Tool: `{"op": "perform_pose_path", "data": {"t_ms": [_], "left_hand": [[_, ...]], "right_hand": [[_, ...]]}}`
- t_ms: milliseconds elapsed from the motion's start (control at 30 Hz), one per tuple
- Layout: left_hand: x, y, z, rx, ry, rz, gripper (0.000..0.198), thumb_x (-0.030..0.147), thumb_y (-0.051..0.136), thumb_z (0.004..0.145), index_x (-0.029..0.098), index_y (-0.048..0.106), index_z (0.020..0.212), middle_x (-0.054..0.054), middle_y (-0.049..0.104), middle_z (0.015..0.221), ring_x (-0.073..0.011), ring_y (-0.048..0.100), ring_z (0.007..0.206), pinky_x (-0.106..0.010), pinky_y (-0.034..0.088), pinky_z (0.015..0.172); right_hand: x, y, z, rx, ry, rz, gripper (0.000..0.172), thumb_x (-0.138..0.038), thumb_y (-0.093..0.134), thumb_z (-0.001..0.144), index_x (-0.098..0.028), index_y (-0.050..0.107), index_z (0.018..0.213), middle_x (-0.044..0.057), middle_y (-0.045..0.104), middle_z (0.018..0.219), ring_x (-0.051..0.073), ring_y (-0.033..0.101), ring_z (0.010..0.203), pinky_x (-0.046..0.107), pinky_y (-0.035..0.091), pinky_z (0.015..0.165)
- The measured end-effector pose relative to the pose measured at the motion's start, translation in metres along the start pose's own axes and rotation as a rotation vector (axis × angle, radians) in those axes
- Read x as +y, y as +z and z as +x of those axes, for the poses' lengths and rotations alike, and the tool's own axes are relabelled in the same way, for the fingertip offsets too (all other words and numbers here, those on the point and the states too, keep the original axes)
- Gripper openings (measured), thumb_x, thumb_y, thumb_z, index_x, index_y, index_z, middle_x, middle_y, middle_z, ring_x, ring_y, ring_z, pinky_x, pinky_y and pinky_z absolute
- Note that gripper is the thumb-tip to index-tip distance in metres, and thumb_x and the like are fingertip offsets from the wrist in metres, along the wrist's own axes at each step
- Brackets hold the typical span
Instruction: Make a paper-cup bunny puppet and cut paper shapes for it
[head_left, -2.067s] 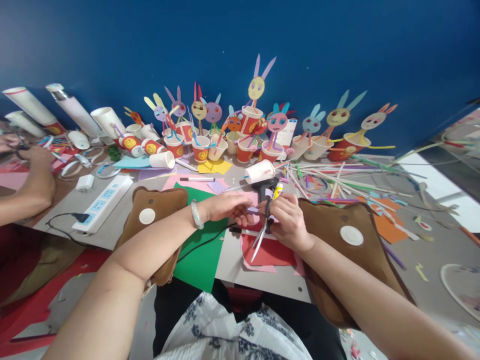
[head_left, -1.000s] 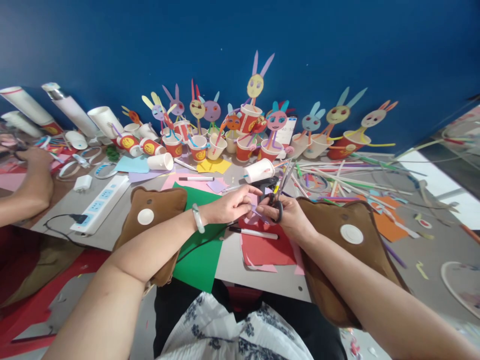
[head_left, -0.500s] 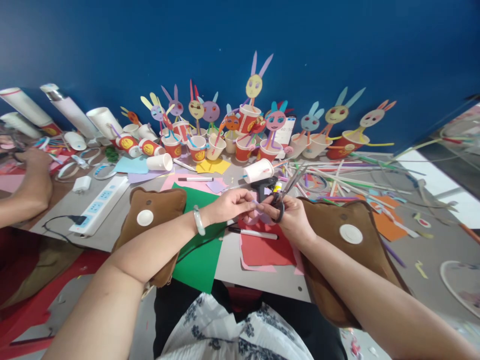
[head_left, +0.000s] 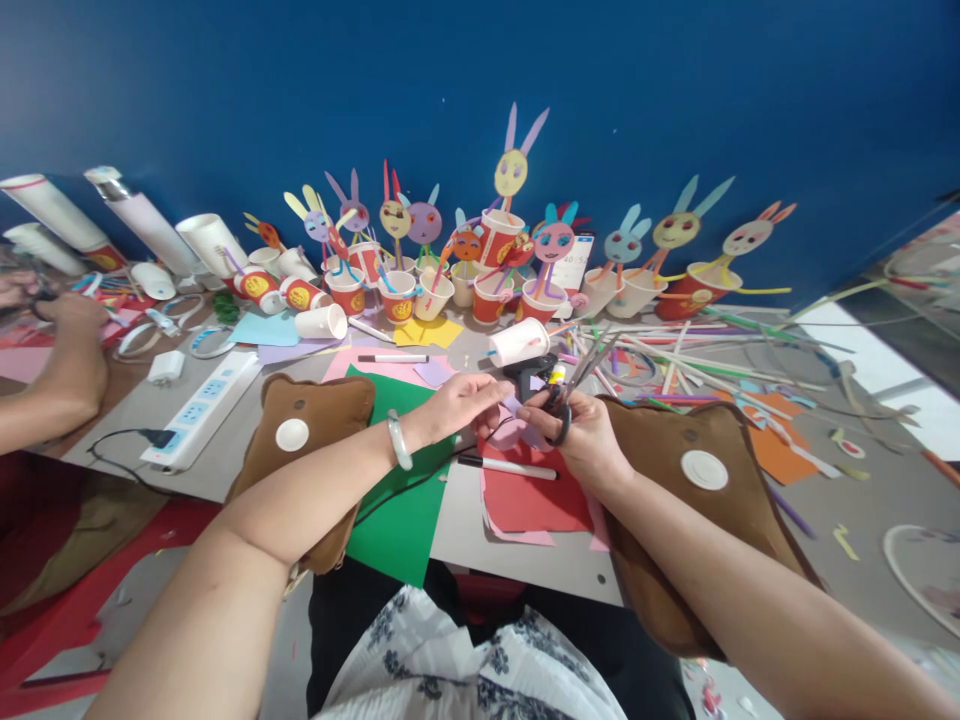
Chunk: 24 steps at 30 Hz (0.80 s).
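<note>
My right hand (head_left: 592, 435) is closed on the black-handled scissors (head_left: 589, 368), whose blades point up and away; its fingertips also touch small pale purple paper pieces (head_left: 508, 432). My left hand (head_left: 469, 405) is closed in a pinch at the left side of this paper, its fingertips close to those of my right hand. Below the hands lie red paper (head_left: 536, 500) and a capped marker (head_left: 510, 466). Green paper (head_left: 397, 500) is under my left forearm. A tipped white cup (head_left: 519, 342) and a dark tool (head_left: 531, 375) lie just beyond.
Cups with paper rabbit figures (head_left: 555, 242) line the blue wall. Brown cushions (head_left: 311, 410) lie under both forearms. A power strip (head_left: 202, 410) is at left, near another person's arm (head_left: 75, 360). Straws (head_left: 705, 350) and orange scraps (head_left: 776, 440) are scattered at right.
The fingers of my left hand have shifted slightly up and left, and more of the purple paper shows between the hands. The scissors stay in my right hand.
</note>
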<state>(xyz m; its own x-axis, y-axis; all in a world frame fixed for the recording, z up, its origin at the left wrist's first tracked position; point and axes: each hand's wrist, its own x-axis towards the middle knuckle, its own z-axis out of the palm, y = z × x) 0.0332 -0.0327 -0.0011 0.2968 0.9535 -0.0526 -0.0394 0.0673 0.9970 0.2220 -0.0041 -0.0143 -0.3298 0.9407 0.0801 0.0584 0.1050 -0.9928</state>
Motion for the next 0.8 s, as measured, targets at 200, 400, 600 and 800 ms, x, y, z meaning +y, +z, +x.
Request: {"op": "perform_pose_path", "data": {"t_ms": [200, 400, 600, 800], "left_hand": [[0.006, 0.006, -0.006, -0.008, 0.024, 0.03, 0.036, 0.046, 0.071, 0.08, 0.013, 0.057, 0.078, 0.005, 0.054, 0.057, -0.0056, 0.047, 0.051, -0.02, 0.036, 0.054], [0.003, 0.0, -0.003, 0.009, 0.023, 0.031, 0.039, 0.049, 0.067, 0.082, 0.013, 0.056, 0.072, 0.002, 0.055, 0.058, -0.0068, 0.049, 0.051, -0.022, 0.037, 0.053], [0.004, -0.003, 0.0, -0.011, 0.055, -0.018, 0.04, 0.049, 0.069, 0.081, 0.011, 0.058, 0.073, 0.001, 0.057, 0.062, -0.0065, 0.051, 0.054, -0.022, 0.041, 0.057], [0.003, -0.002, 0.0, -0.053, 0.054, -0.046, 0.039, 0.048, 0.07, 0.081, 0.011, 0.059, 0.076, 0.001, 0.057, 0.065, -0.0072, 0.054, 0.055, -0.023, 0.043, 0.058]], "right_hand": [[0.003, -0.001, 0.0, -0.052, -0.017, -0.037, 0.028, -0.04, 0.085, 0.065, -0.017, 0.069, 0.067, -0.003, 0.055, 0.054, 0.008, 0.043, 0.047, 0.023, 0.036, 0.045], [0.011, -0.002, 0.003, -0.119, 0.037, 0.062, 0.025, -0.039, 0.081, 0.072, -0.017, 0.069, 0.072, -0.004, 0.052, 0.05, 0.008, 0.044, 0.045, 0.024, 0.035, 0.045], [0.017, -0.003, 0.007, -0.185, 0.119, 0.204, 0.027, -0.042, 0.072, 0.081, -0.016, 0.069, 0.072, -0.003, 0.052, 0.05, 0.009, 0.043, 0.041, 0.025, 0.032, 0.043], [0.018, -0.004, 0.009, -0.209, 0.154, 0.323, 0.028, -0.039, 0.075, 0.079, -0.018, 0.06, 0.067, -0.005, 0.048, 0.046, 0.009, 0.04, 0.041, 0.024, 0.031, 0.042]]}}
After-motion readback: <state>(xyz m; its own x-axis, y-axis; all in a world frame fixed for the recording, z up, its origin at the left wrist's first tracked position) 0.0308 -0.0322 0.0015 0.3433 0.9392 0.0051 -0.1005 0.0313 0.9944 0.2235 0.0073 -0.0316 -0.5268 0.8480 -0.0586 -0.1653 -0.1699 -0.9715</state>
